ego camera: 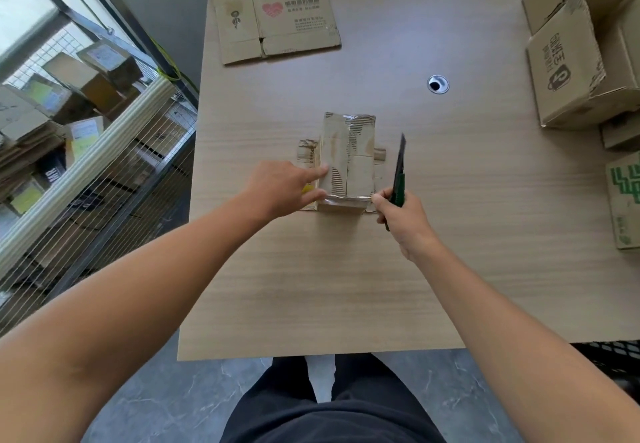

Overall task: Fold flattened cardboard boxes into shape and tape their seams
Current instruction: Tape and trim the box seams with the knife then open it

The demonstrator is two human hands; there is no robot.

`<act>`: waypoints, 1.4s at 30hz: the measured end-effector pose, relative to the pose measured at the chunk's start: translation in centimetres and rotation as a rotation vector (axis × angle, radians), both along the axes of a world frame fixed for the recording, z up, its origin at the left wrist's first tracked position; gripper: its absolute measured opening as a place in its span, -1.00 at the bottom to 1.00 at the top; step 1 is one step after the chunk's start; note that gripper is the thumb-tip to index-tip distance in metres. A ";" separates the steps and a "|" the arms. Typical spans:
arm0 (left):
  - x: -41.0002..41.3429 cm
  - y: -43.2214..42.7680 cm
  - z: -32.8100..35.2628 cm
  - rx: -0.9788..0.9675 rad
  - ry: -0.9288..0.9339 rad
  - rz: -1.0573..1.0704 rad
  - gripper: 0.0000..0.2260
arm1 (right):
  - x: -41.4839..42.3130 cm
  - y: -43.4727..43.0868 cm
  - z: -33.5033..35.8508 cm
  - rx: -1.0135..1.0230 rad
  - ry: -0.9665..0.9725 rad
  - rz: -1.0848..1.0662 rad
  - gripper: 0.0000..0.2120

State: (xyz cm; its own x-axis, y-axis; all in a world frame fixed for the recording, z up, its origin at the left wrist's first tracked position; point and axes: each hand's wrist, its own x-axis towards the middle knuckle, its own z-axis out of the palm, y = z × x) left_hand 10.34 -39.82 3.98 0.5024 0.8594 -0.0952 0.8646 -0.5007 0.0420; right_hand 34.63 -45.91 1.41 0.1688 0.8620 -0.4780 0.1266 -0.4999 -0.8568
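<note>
A small worn cardboard box [349, 158] stands on the wooden table [346, 286] in front of me, with clear tape across its top and side flaps sticking out left and right. My left hand [280, 188] holds the box's left side, index finger and thumb against its near left corner. My right hand [403, 217] grips a green-handled utility knife [399, 172], its dark blade pointing away from me just right of the box. The right thumb touches the box's near right corner.
A flattened cardboard box with a red heart print [277, 20] lies at the table's far side. Several cardboard boxes [581, 54] are stacked at the right edge. A cable grommet [438, 84] sits in the tabletop. A wire cage [86, 172] holding cardboard stands left of the table.
</note>
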 end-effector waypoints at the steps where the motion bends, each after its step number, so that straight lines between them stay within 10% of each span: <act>1: -0.1 0.0 -0.5 0.012 -0.006 -0.003 -0.50 | 0.0 0.0 -0.2 0.002 0.019 -0.003 -0.78; 6: -0.3 0.9 -1.3 -0.017 -0.080 0.014 -0.48 | 0.8 0.2 -0.6 0.118 -0.166 0.119 -0.89; 12: -0.3 0.9 -1.1 0.011 -0.090 0.004 -0.47 | 0.1 0.9 -1.7 0.910 -0.699 0.517 -0.66; 21: -1.0 -0.2 -3.5 0.218 -0.222 -0.135 -0.52 | 0.2 3.1 -5.0 1.113 -0.810 0.561 -0.67; 30: -1.7 0.4 -3.6 0.207 -0.258 -0.146 -0.47 | -1.8 2.5 -3.2 0.791 -0.677 0.509 -0.51; 42: -3.5 1.3 -2.8 0.036 -0.316 -0.199 -0.57 | -0.6 3.7 -5.2 1.224 -0.960 0.450 -0.74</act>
